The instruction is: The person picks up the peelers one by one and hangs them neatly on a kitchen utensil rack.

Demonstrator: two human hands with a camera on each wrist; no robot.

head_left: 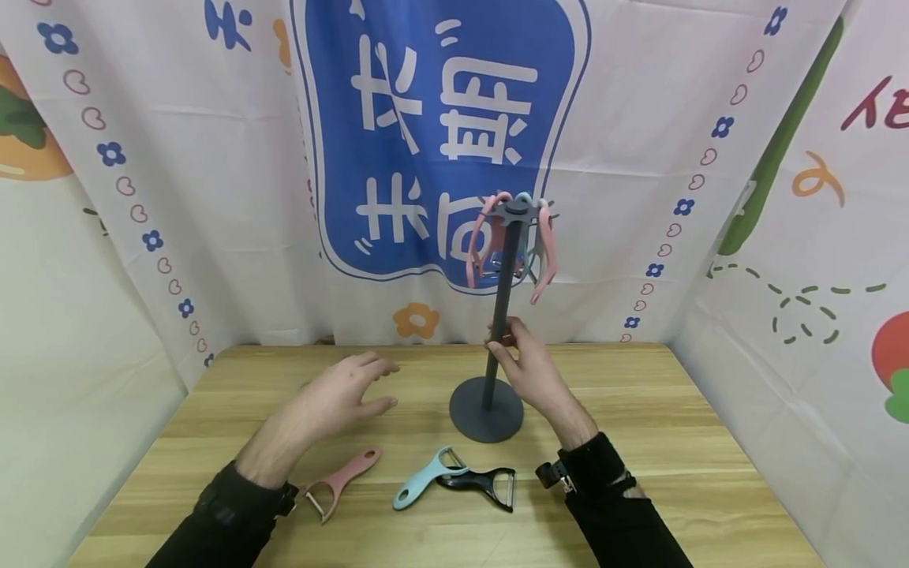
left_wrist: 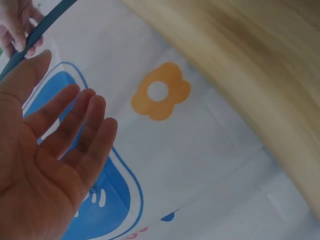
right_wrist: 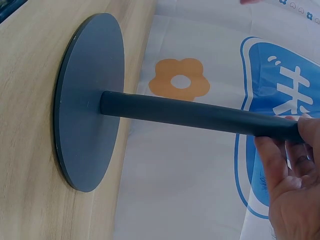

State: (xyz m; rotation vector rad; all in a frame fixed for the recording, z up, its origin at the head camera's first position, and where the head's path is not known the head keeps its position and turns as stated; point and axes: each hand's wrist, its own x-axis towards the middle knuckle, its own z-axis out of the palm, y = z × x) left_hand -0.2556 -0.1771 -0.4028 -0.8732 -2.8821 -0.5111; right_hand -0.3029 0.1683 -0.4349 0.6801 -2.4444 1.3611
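My right hand grips the pole of a dark grey utensil stand, thumb and fingers around it. In the right wrist view, the stand's round base shows at the pole's foot. Peelers hang from the hooks at its top, among them a pink peeler on the right side. My left hand is held over the table left of the stand, fingers loosely extended and holding nothing. On the table lie a pink peeler, a light blue peeler and a black peeler; the last two overlap.
The wooden table ends at a printed white cloth hanging behind it. More printed cloth hangs on the right side. The stand's hook ring rises well above the tabletop, in front of the backdrop.
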